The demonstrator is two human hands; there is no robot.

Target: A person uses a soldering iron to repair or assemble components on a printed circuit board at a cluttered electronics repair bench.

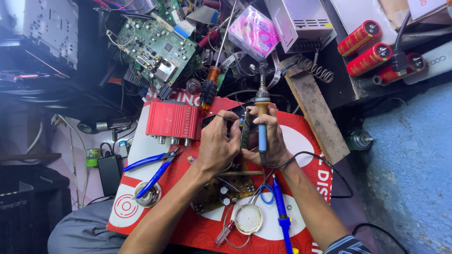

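Right hand (270,141) gripping a blue-handled soldering iron (262,117), left hand (217,143) pinching a small circuit board (245,129) upright at the middle of the red board (301,141), round tin (248,218) near its front edge, contents unclear, blue pliers (153,167) at its left edge

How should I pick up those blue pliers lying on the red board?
Probably by the two blue handles, coming from above on the left side. The blue pliers lie flat with the handles spread toward the board's edge, while the metal jaws point right, toward the left hand.
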